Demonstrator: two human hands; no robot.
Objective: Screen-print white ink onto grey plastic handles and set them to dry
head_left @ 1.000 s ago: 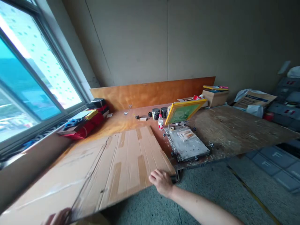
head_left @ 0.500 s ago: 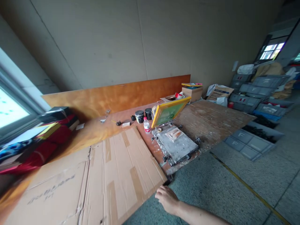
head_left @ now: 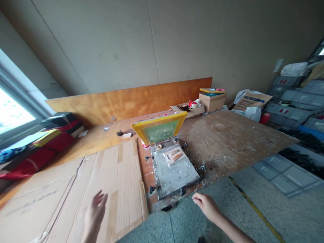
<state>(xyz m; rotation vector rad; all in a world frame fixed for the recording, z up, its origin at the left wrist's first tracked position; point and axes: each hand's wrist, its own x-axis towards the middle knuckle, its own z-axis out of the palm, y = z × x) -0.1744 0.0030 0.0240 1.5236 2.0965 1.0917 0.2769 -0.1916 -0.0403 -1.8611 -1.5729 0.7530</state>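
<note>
- Left hand (head_left: 97,204), seven o'clock, unclenched, empty: cardboard (head_left: 128,185) could be shifted by brushing.
- Right hand (head_left: 205,204), five o'clock, curled, contents indeterminable: raised frame (head_left: 162,131) could be dropped by jolting.

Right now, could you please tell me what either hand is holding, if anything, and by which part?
Nothing is visibly held: the left hand is over the flattened cardboard, the right hand near the table.

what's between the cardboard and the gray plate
In the head view: a tabletop strip, two black knobs and, farther back, a bottle partly behind the yellow frame.
</note>
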